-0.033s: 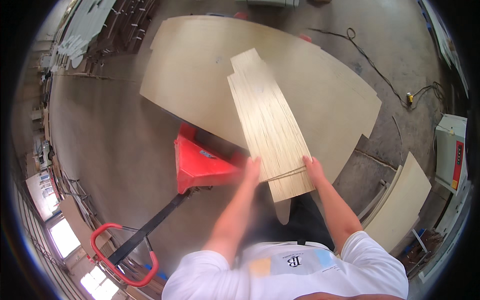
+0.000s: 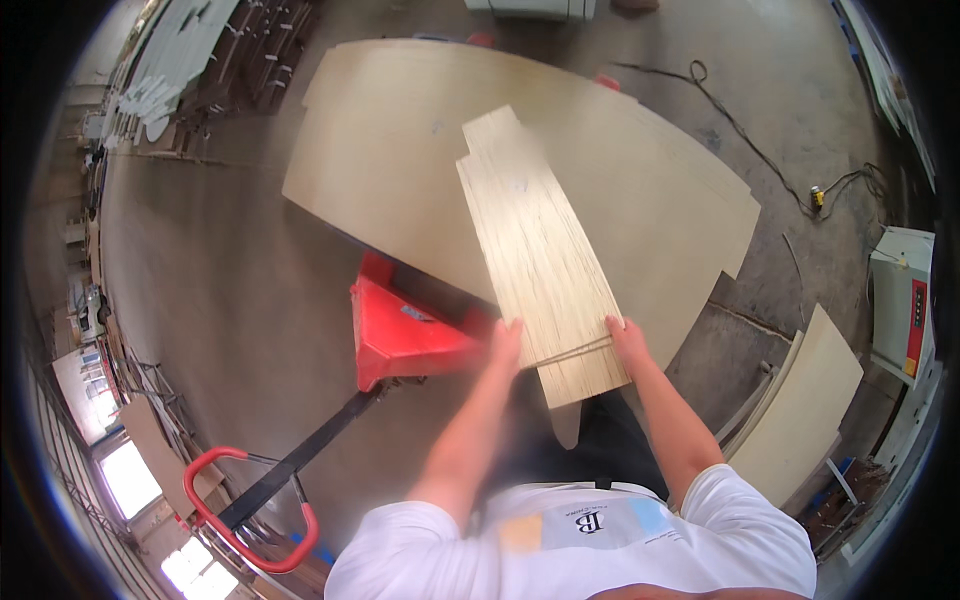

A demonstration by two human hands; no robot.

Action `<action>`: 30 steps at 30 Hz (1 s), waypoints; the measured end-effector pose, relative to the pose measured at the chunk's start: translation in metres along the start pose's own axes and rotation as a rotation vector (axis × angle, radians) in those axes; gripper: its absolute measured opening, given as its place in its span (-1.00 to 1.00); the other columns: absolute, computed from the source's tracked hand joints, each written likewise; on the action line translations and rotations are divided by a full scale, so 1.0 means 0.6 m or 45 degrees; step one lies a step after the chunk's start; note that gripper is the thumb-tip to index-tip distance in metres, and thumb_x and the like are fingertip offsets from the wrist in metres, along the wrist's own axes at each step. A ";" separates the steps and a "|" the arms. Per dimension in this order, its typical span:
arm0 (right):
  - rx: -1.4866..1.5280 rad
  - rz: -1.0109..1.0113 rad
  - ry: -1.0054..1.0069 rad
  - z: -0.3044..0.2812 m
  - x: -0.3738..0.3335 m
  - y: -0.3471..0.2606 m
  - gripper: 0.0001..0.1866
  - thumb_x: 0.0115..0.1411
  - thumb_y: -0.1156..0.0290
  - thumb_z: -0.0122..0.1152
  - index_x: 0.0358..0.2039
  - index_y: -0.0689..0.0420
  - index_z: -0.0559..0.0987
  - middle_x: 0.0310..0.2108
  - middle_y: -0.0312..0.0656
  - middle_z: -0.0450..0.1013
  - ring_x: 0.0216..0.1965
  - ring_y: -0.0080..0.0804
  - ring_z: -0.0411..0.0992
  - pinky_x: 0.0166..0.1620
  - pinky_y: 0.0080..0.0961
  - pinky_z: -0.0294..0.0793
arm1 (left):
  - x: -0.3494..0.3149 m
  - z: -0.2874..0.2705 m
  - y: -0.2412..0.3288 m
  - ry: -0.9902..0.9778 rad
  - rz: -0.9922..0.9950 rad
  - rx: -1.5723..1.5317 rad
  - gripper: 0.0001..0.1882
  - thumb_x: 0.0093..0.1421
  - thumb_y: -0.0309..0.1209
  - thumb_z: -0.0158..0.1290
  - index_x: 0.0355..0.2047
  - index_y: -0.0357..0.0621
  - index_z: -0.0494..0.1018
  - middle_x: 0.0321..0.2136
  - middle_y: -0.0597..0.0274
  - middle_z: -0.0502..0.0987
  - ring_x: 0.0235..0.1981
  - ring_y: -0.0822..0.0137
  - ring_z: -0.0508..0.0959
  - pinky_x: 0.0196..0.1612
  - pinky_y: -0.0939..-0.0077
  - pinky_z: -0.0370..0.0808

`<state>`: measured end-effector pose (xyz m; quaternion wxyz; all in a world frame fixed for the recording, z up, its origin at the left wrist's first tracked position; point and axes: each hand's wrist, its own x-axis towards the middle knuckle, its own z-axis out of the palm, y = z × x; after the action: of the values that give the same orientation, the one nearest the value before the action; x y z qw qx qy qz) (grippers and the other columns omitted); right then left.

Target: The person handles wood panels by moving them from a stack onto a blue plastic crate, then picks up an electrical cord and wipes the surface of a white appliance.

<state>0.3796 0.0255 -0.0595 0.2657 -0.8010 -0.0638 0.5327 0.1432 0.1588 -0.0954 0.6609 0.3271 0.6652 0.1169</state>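
Between my hands is a small stack of light wood-grain boards [image 2: 545,250], long and narrow, their ends not lined up. My left hand [image 2: 507,343] grips the stack's left edge near its close end. On the opposite edge my right hand [image 2: 627,342] is closed, with the thumb on top; the fingers underneath are hidden. The boards point away from me, over a wide pale sheet stack [image 2: 390,130]. Whether their far end touches the sheets, I cannot tell.
A red pallet jack [image 2: 405,335] stands at the sheets' near left, its looped handle [image 2: 250,510] reaching toward me. Pale panels [image 2: 800,400] lean at the right, near a white-grey machine [image 2: 900,300]. A black cable [image 2: 745,130] lies across the floor at the far right.
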 end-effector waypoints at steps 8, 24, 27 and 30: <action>-0.167 -0.123 -0.050 -0.117 -0.140 -0.053 -0.46 0.27 0.02 0.09 -0.04 0.30 0.54 -0.14 0.12 0.54 -0.09 -0.05 0.50 -0.03 -0.21 0.44 | -0.082 -0.003 -0.018 -0.257 -0.064 -0.181 -0.65 0.35 -0.38 -0.06 0.06 -0.34 0.32 -0.07 -0.02 0.49 -0.10 0.09 0.55 -0.06 0.11 0.57; 0.072 -0.319 -0.005 -0.093 -0.240 -0.091 -0.52 0.26 0.13 0.08 -0.09 0.36 0.56 -0.25 0.05 0.57 -0.21 -0.19 0.53 -0.11 -0.26 0.45 | -0.135 -0.058 0.114 -0.446 0.182 0.204 -0.56 0.36 -0.30 -0.06 0.05 -0.48 0.40 -0.05 -0.02 0.52 -0.09 0.18 0.53 0.01 0.27 0.45; 0.068 -0.335 0.020 -0.074 -0.248 -0.115 -0.52 0.26 0.14 0.09 -0.10 0.36 0.56 -0.26 0.03 0.57 -0.25 -0.19 0.54 -0.14 -0.25 0.46 | -0.182 -0.067 0.179 -0.420 0.129 0.139 -0.55 0.35 -0.27 -0.04 0.04 -0.47 0.40 -0.06 -0.01 0.53 -0.09 0.18 0.53 0.00 0.28 0.45; 0.011 -0.222 -0.003 -0.069 -0.261 -0.143 -0.51 0.24 0.15 0.09 -0.07 0.37 0.55 -0.22 0.09 0.54 -0.22 -0.16 0.52 -0.14 -0.23 0.46 | -0.280 -0.064 0.267 -0.427 0.062 0.024 -0.54 0.34 -0.26 -0.02 0.05 -0.46 0.40 -0.05 -0.02 0.53 -0.08 0.18 0.53 0.01 0.28 0.45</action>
<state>0.3656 0.0235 0.1234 0.3144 -0.7906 -0.1313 0.5088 0.1365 0.1917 0.1376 0.7566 0.3640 0.5386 0.0704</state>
